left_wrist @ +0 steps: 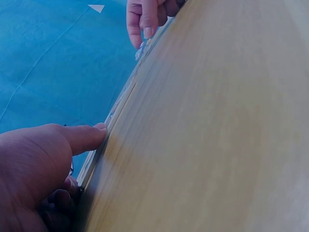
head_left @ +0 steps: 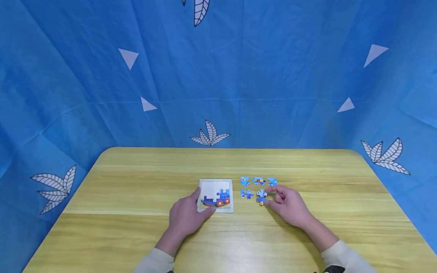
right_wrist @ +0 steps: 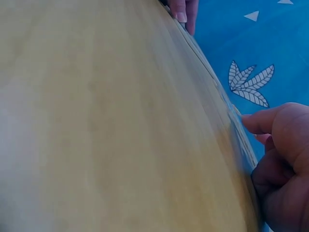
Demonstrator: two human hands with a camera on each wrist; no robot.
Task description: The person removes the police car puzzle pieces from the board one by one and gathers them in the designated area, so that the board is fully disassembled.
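Head view, and here it was: a wood-grained table [head_left: 136,182], 2 far corners rounded, stood before a blue cloth [head_left: 286,57] printed with white leaves [head_left: 211,132] and triangles [head_left: 129,58]! Short of the far edge, roughly midway between the side edges, the left hand [head_left: 186,216] gripped a part-filled puzzle frame [head_left: 231,197]. Loose pieces [head_left: 244,180] lay just beside it, toward the right edge, where the right hand [head_left: 290,206] pinched 1 blue piece [head_left: 262,193], thumb against forefinger!
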